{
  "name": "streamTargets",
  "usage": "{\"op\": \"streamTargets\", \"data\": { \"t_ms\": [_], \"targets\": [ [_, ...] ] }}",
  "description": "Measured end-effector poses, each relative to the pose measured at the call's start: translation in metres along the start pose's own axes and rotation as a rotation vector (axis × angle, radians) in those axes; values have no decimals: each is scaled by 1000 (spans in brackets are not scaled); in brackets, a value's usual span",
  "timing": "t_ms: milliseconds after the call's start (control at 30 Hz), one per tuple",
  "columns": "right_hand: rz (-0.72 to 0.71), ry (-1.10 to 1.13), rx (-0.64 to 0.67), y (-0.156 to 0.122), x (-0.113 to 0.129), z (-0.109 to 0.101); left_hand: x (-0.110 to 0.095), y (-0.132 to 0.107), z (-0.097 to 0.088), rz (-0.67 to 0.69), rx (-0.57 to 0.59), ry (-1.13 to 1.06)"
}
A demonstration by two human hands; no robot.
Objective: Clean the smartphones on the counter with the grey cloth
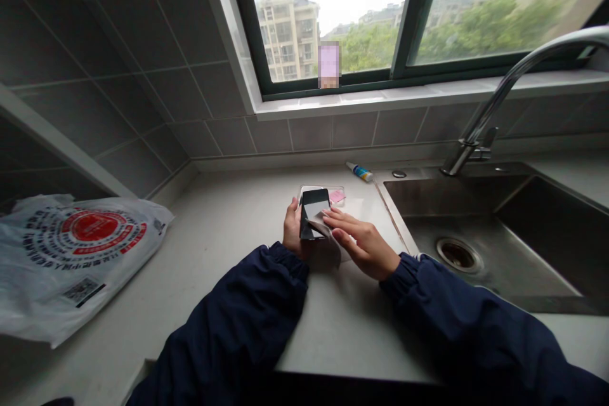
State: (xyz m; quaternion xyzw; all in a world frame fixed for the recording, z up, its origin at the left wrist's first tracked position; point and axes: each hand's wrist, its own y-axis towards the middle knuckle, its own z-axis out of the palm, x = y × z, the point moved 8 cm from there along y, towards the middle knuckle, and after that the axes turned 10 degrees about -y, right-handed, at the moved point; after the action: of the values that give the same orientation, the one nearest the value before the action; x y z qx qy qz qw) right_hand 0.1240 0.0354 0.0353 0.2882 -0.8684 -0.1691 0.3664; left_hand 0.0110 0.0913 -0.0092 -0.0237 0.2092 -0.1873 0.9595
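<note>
My left hand (pixel 292 227) grips a black smartphone (pixel 309 202) by its left edge, with the screen facing up. Over the lower right of the screen, my right hand (pixel 364 242) presses a thin greyish cloth (pixel 327 236) under its fingertips. The cloth's loose end hangs below the phone; whether it is fabric or a paper wipe I cannot tell. Just behind the phone lies a clear, flat, case-like thing (pixel 308 188), partly hidden, with a small pink piece (pixel 337 196) on it.
A blue and white tube (pixel 360 172) lies near the back of the white counter (pixel 228 222). To the right are a steel sink (pixel 476 235) and a curved tap (pixel 497 95). A white plastic bag (pixel 85 260) with red print lies at the left. A window (pixel 328 6) is behind the counter.
</note>
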Motion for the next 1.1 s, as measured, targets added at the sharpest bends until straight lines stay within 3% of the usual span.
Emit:
{"op": "streamTargets", "data": {
  "t_ms": [233, 400, 633, 767, 833, 933, 1100],
  "targets": [
    [-114, -18, 68, -2, 12, 5, 0, -6, 0, -44, -22, 6],
    [-143, -112, 205, -3, 8, 19, 8, -8, 1, -104, -50, 10],
    [-126, -261, 265, -3, 0, 28, 22, -8, -2, -135, -11, 9],
    [-97, -303, 248, -4, -4, 28, 33, -11, -1, -194, -17, 19],
    [-61, -318, 219, -3, -7, 26, 33, -12, 2, -159, 1, 14],
    [8, -335, 154, -2, -15, 21, 33, -12, 8, -142, 58, 12],
    [125, -353, 51, 0, -27, 11, 38, -17, 14, -225, 141, 49]
  ]
}}
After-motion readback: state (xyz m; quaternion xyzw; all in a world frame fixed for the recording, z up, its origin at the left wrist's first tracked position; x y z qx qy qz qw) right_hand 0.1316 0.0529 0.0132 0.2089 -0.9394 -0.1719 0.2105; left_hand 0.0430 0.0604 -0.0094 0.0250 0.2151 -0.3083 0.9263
